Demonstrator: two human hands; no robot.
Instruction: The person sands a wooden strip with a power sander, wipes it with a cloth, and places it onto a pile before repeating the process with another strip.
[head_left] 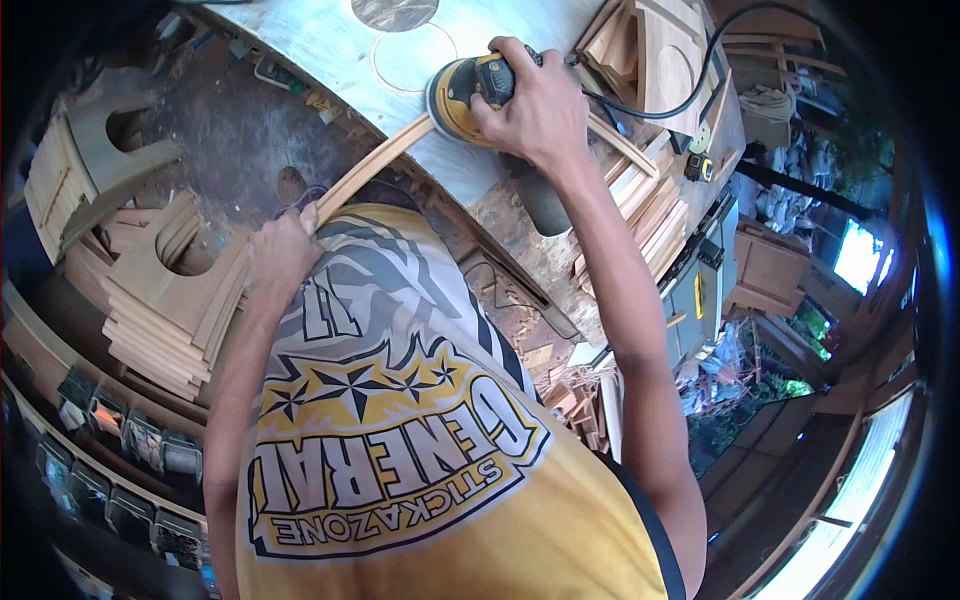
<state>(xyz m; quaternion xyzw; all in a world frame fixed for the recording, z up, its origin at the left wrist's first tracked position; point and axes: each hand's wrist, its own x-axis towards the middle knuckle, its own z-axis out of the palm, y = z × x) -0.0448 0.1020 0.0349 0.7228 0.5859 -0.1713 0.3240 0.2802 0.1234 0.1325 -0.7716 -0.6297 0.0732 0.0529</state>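
Observation:
My right hand [535, 105] is wrapped over the top of a yellow and black orbital sander [462, 98], which rests at the near edge of the light-coloured work board [330, 35]. A narrow wooden strip [375, 168] runs from under the sander's pad down to the left. Its near end sits in my left hand [283, 247], whose fingers are closed round it close to my body. The contact between pad and strip is partly hidden by the sander.
Stacked cut wooden panels [165, 290] with curved openings stand at the left. More wooden pieces [665, 60] lie on the bench at the upper right. A black cord [690, 95] loops from the sander. A tape measure [699, 167] lies near the bench's right side.

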